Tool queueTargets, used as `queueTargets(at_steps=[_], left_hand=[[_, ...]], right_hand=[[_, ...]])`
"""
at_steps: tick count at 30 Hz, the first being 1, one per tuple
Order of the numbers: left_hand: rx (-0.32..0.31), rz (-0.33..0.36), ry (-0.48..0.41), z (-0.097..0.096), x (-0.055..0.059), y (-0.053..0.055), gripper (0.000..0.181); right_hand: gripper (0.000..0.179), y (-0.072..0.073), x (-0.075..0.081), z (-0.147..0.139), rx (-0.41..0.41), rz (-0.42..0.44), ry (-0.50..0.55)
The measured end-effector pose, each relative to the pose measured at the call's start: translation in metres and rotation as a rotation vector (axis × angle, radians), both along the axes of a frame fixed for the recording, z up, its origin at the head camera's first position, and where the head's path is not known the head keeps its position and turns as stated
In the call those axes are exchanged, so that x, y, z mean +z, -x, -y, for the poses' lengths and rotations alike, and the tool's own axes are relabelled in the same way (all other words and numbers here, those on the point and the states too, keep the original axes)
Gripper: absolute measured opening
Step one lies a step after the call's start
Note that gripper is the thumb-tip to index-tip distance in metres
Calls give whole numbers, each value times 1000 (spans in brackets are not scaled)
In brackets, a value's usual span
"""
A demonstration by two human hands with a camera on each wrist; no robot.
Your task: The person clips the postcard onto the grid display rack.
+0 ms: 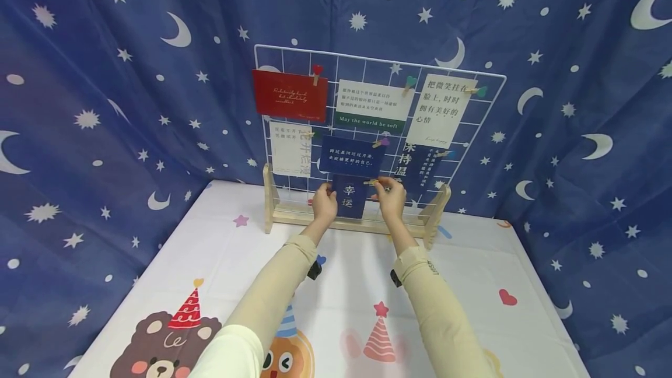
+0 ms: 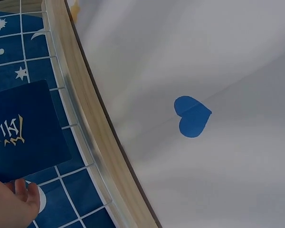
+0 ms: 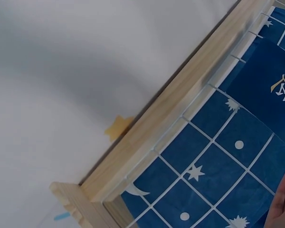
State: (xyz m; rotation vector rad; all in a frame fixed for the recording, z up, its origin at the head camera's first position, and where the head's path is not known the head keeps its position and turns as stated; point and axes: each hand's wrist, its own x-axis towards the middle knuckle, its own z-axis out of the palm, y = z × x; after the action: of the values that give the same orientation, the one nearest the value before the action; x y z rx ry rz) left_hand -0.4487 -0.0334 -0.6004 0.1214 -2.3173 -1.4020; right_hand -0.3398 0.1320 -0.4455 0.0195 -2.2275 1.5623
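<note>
A dark blue card [image 1: 350,206] with large pale characters stands upright against the lower middle of a white wire grid [image 1: 325,182]. My left hand [image 1: 325,204] pinches its left edge; in the left wrist view, the fingers of this left hand [image 2: 16,204] lie at the edge of the card [image 2: 35,128]. At the card's upper right corner, my right hand [image 1: 392,198] pinches a small yellow clothespin [image 1: 371,182]. The right wrist view catches only part of the right hand [image 3: 281,206], with the clothespin out of frame. Just above hangs another blue card [image 1: 352,156] under a purple clip [image 1: 382,142].
Clips hold a red card [image 1: 291,96], white cards [image 1: 374,101] and a dark blue card [image 1: 420,171] on the grid. A wooden base [image 1: 346,224] supports it on a white printed tablecloth [image 1: 220,238]. Behind hangs a blue star-patterned curtain [image 1: 210,104].
</note>
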Motion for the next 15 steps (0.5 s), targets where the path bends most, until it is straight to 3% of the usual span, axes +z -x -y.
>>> queueTargets(at_steps=[3,4,6,8,10,11,15], left_hand=[[11,-37,-6,-1,4,-7,27],[2,-32,2,0,5,-7,28],[43,-66,34,-2,1,-2,24],[60,-60,49,-2,-6,7,23],[49,-27,46,0,-20,21,26],[70,-39,42,-1,-28,29,26],[51,-25,-9,1,-57,58,30]], right_hand=[[21,-2,1,0,-2,-9,-4],[21,-3,2,-1,0,-12,-4],[20,-4,3,0,0,-23,-13],[20,-5,4,0,1,-28,-15],[20,-6,5,0,-2,-32,-15],[20,-7,5,0,-8,-36,-16],[20,-9,5,-3,-26,-44,-1]])
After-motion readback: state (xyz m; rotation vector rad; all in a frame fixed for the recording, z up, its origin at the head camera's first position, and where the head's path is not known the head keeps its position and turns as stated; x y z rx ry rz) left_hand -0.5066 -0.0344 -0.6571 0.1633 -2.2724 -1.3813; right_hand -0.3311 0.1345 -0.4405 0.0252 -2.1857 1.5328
